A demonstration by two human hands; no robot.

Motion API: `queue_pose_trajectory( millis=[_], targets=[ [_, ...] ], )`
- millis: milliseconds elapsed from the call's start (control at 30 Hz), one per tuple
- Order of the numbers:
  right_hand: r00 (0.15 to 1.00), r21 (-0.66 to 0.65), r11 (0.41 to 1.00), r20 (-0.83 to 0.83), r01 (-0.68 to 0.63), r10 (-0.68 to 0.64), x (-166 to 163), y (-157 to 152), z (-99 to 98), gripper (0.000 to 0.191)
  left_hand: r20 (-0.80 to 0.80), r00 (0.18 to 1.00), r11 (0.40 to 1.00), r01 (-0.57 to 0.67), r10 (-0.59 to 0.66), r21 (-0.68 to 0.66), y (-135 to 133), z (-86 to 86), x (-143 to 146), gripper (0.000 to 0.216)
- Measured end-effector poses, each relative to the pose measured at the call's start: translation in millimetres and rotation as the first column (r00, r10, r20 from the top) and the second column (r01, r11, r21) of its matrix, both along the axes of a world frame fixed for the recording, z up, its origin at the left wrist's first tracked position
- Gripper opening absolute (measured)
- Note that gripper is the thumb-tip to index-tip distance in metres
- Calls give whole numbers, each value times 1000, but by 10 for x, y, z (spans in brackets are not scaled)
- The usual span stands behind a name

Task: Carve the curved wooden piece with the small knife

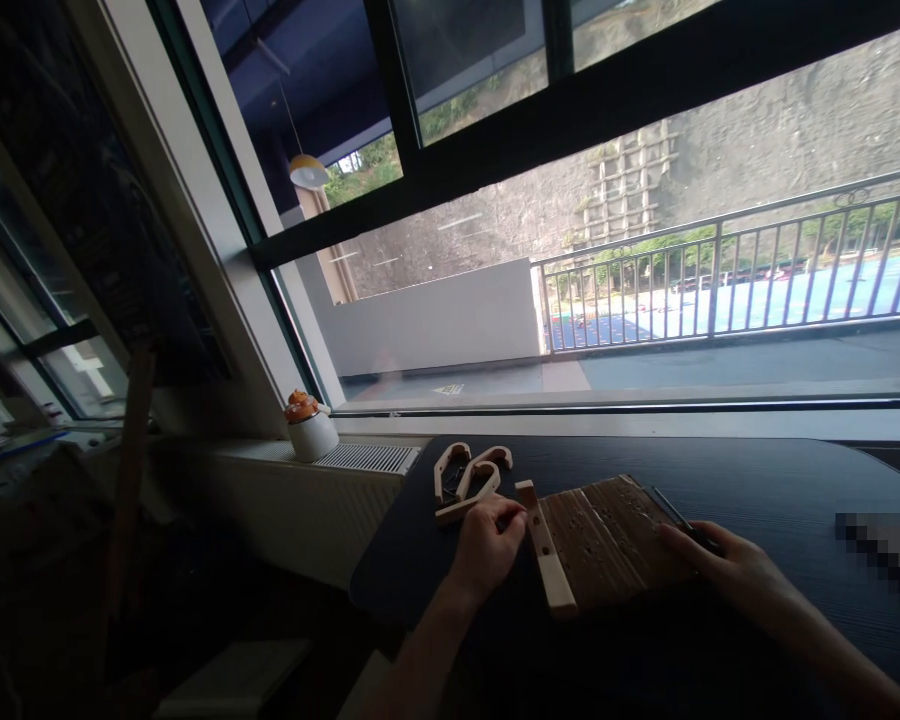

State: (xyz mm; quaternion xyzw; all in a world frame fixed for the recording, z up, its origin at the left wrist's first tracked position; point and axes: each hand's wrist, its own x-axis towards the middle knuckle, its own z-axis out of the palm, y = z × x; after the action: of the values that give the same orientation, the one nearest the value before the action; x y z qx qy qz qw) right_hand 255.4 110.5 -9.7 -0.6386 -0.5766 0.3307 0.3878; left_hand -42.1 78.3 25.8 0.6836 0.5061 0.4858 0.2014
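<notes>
On the dark table lies a brown wooden board [607, 540] with small dark marks across its face. A pale wooden bar [553, 572] with dark holes and a hooked far end runs along its left edge. My left hand [489, 545] is closed beside that bar, fingertips pinched close to it; whatever is between them is hidden. My right hand [727, 562] grips a screwdriver [673, 508] by its dark handle at the board's right edge, the thin metal shaft pointing away from me. Past my left hand lie several curved pale wooden pieces [450, 472], with small dark parts among them.
The dark table [750, 470] stands against a large window. A white radiator [285, 500] is to the left, with a white pot [313, 436] with an orange-brown top on it. A pixelated patch covers something at the table's right. The lower left is very dark.
</notes>
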Motion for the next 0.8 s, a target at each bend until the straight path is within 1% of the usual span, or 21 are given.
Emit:
queue_pose_trajectory(
  millis=[67,133,333,533,667,800],
  targets=[
    [1000,-9,1000,-5,-8,8,2,1,-9,63,-43,998,999,40,-40,-14,60,-2,67,20],
    [1000,-9,1000,-5,-24,24,4,0,-12,62,-66,997,998,48,-50,-34,111,-8,109,19],
    [999,12,999,23,-33,33,16,16,-29,64,-105,986,989,125,-132,-73,153,25,71,19],
    [998,21,998,-9,-61,61,11,-19,-11,58,-139,986,996,81,-87,-45,192,-15,106,20],
    [993,19,994,-24,-111,112,-6,-71,38,53,-100,995,999,24,-28,-36,202,-67,163,20],
    [992,6,993,-21,-122,122,-2,-60,22,57,-59,998,998,3,-7,-58,213,-83,189,20]
  ],
)
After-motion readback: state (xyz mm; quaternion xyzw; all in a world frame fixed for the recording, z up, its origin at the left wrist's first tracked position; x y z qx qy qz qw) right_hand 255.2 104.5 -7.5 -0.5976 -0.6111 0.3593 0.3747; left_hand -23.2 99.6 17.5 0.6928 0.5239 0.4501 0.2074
